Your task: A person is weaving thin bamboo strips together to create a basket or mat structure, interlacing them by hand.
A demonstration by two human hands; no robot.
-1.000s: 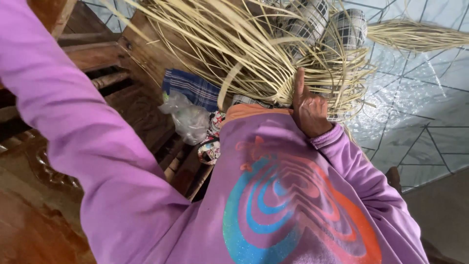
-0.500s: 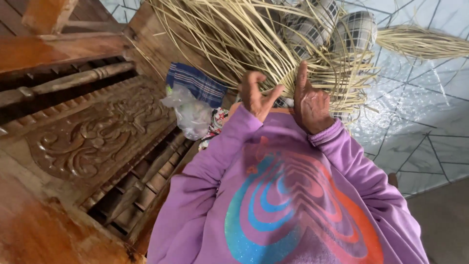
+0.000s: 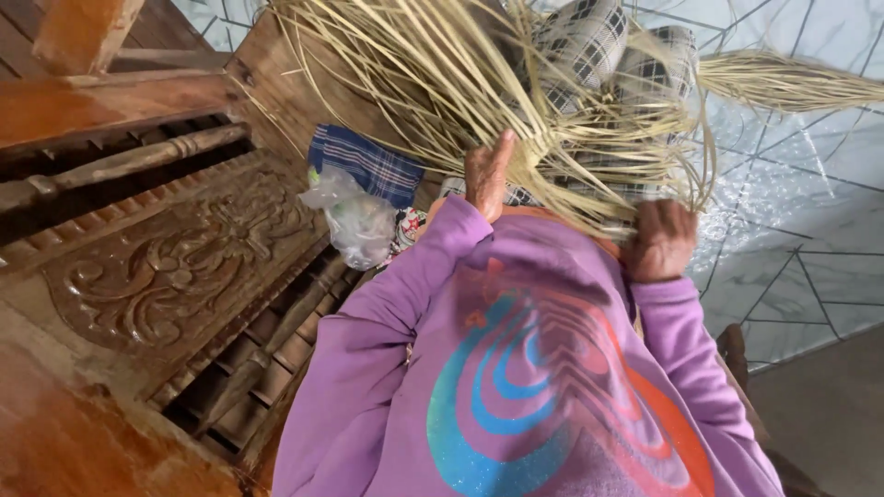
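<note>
Hands: my left hand (image 3: pixel 486 175) lies flat with fingers straight against the straw strips (image 3: pixel 479 83); my right hand (image 3: pixel 661 241) is fisted around a bunch of them.
Straw: centre top of frame, over my checked lap.
Progress: I judge it early; strands mostly loose, nothing visibly woven.

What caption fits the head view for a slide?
Both hands work a bundle of pale straw strips: left hand touching it with fingers extended, right hand gripping strands, beside carved wooden furniture.
</note>
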